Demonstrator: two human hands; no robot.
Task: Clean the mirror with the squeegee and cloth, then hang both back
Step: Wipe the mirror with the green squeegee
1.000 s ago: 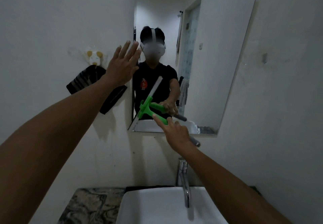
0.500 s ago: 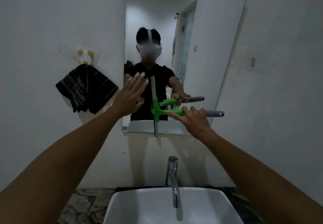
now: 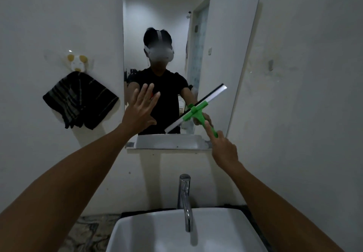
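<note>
Streaks threaten: right hand [image 3: 223, 149] grips the tilted green squeegee [image 3: 196, 112] one-handed on the mirror [image 3: 225, 55]; left hand [image 3: 140, 108] hovers spread, empty.

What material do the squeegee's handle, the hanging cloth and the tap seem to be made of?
Squeegee: handle looks like matte green plastic, uniform bright colour; blade strip unclear.
Cloth: soft dark woven fabric with faint stripes, draping in folds.
Tap: apparently polished metal, with shiny reflections.

White wall [image 3: 59, 15], mirror [image 3: 225, 45] mounted on it, dark striped cloth [image 3: 80, 100] hanging from 1 hook [image 3: 77, 63]
</note>
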